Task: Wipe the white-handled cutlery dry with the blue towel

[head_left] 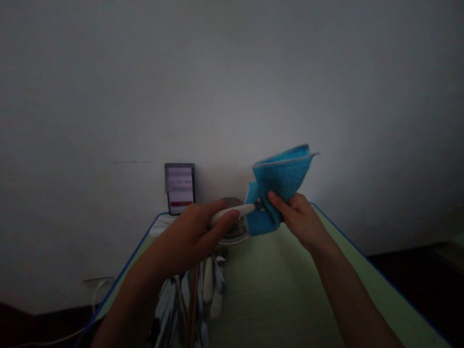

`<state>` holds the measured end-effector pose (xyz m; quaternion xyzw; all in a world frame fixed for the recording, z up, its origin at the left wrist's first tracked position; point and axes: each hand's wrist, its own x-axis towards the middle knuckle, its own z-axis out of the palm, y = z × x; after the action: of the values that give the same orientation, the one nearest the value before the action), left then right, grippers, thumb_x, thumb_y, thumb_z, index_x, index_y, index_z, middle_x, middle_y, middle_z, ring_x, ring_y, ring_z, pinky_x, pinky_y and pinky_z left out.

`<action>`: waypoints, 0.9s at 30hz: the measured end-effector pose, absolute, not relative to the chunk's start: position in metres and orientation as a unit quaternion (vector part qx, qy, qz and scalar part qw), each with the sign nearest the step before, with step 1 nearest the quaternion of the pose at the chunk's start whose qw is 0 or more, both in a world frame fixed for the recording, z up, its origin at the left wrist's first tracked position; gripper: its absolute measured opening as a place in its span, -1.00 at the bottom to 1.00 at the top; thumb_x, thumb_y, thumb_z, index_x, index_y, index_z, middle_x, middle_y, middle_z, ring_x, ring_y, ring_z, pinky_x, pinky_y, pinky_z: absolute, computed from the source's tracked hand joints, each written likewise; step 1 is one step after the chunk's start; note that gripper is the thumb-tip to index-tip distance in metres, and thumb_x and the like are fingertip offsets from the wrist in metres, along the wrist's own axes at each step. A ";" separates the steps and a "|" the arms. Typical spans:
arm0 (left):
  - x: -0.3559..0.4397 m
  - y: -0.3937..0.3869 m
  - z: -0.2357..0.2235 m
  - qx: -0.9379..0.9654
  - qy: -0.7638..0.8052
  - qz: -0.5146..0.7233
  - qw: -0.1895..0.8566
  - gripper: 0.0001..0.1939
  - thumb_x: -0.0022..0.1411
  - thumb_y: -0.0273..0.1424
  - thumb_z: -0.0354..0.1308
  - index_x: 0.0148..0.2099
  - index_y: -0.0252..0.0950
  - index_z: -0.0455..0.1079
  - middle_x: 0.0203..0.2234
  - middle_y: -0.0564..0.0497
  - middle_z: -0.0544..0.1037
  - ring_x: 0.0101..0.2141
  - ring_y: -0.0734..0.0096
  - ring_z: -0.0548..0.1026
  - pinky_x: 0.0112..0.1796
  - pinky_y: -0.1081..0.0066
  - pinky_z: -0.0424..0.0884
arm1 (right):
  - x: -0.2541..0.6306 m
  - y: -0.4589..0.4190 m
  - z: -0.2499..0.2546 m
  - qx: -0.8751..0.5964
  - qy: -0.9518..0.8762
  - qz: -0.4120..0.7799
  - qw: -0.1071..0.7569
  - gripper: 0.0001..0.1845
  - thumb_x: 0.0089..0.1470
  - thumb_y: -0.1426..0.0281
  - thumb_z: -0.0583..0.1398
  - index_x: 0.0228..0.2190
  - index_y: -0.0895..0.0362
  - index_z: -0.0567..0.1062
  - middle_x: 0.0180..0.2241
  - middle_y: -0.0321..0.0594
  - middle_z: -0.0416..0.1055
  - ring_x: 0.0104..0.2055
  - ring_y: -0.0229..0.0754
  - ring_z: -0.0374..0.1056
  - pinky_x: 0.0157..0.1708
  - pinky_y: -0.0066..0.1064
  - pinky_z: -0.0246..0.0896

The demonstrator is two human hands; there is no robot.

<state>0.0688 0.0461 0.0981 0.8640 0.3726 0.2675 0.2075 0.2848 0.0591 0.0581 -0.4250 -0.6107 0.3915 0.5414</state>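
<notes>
My left hand [195, 232] is closed around the white handle of a utensil [237, 210], held level above the table. The utensil's metal end is wrapped in a blue cloth [279, 181] and cannot be seen. My right hand [297, 217] pinches that cloth around the metal end, with the rest of the cloth standing up above my fingers. Both hands are raised over the far part of a light green table [282, 290].
Several white-handled utensils [212, 285] lie on the table below my left arm. A round metal dish [234, 232] sits behind my hands. A phone [180, 189] leans against the white wall at the table's far edge. A white cable [96, 295] hangs at the left.
</notes>
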 end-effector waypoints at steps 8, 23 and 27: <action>0.069 0.047 0.097 0.867 0.365 0.270 0.206 -0.70 0.33 -0.26 -0.12 -0.34 -0.31 0.32 -0.64 0.18 0.29 -0.63 0.57 0.26 -0.59 0.55 0.13 | 0.285 0.058 0.060 -0.435 -0.623 0.364 0.540 -0.64 0.06 0.12 0.12 -0.46 0.17 0.47 -0.45 -0.24 0.48 -0.43 -0.23 0.36 -0.39 -0.41 0.29; 0.069 0.047 0.097 0.869 0.361 0.268 0.204 -0.68 0.33 -0.27 -0.12 -0.39 -0.30 0.29 -0.64 0.19 0.28 -0.63 0.58 0.27 -0.59 0.56 0.14 | 0.287 0.059 0.058 -0.459 -0.628 0.346 0.525 -0.63 0.05 0.10 0.12 -0.49 0.16 0.44 -0.49 -0.25 0.44 -0.42 -0.22 0.35 -0.38 -0.41 0.26; 0.069 0.047 0.096 0.867 0.366 0.272 0.202 -0.68 0.33 -0.26 -0.12 -0.39 -0.30 0.29 -0.66 0.21 0.26 -0.64 0.59 0.26 -0.60 0.56 0.12 | 0.287 0.060 0.057 -0.448 -0.626 0.355 0.529 -0.64 0.06 0.11 0.12 -0.47 0.16 0.45 -0.48 -0.25 0.44 -0.40 -0.20 0.36 -0.35 -0.39 0.26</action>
<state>0.0690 0.0469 0.0963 0.8666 0.3663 0.2719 0.2021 0.2872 0.0598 0.0573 -0.4485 -0.6264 0.3552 0.5294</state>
